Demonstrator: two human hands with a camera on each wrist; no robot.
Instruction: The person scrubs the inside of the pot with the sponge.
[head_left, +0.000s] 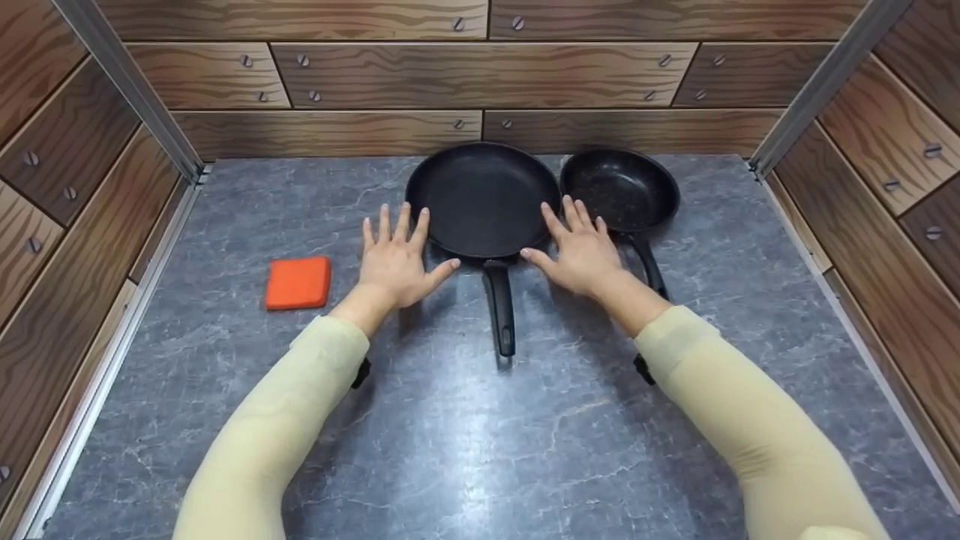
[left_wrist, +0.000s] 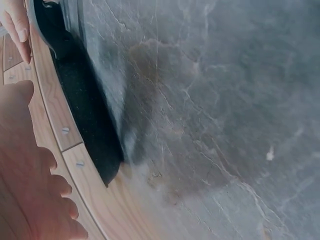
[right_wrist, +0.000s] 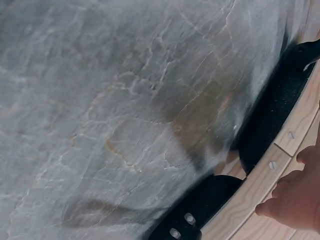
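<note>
A large black frying pan [head_left: 484, 199] lies at the back middle of the tabletop, its handle [head_left: 501, 307] toward me. To its right is a smaller black frying pan [head_left: 621, 189], handle also pointing forward. My left hand [head_left: 394, 262], fingers spread and straight, is at the large pan's left side. At its right side, near the smaller pan, my right hand [head_left: 581, 251] has its fingers extended too. Neither hand holds anything; whether they touch the pans cannot be told. Both wrist views show the pans from the side, with the left hand [left_wrist: 30, 170] and right hand [right_wrist: 295, 190] at the edges.
An orange-red square block or sponge [head_left: 298, 283] lies left of my left hand. Grey marble-patterned tabletop [head_left: 465, 435] spreads beneath everything. Wood-patterned walls [head_left: 480, 75] enclose the back and both sides, with metal rails [head_left: 112, 82] at the corners.
</note>
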